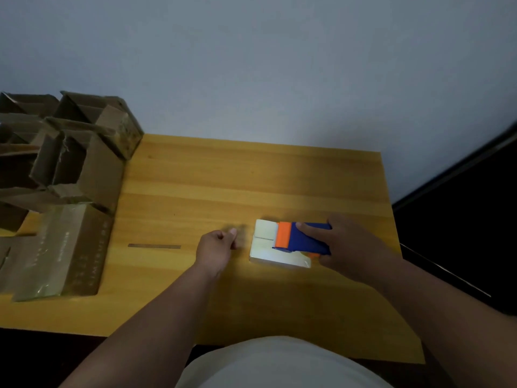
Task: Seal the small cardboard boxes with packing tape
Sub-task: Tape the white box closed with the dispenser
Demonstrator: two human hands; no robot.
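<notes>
A small pale cardboard box (265,239) lies flat on the wooden table (223,180), right of centre. A blue and orange tape dispenser (300,238) rests on the box's top, its orange end pointing left. My right hand (349,245) grips the dispenser's blue body, the index finger lying along its top. My left hand (216,246) hovers just left of the box with its fingers curled; it is blurred and I see nothing held in it.
A heap of open brown cardboard boxes (70,152) fills the table's left side. A larger taped box (64,253) lies in front of them. A thin dark strip (154,246) lies on the table left of my left hand. Wall behind; dark area at right.
</notes>
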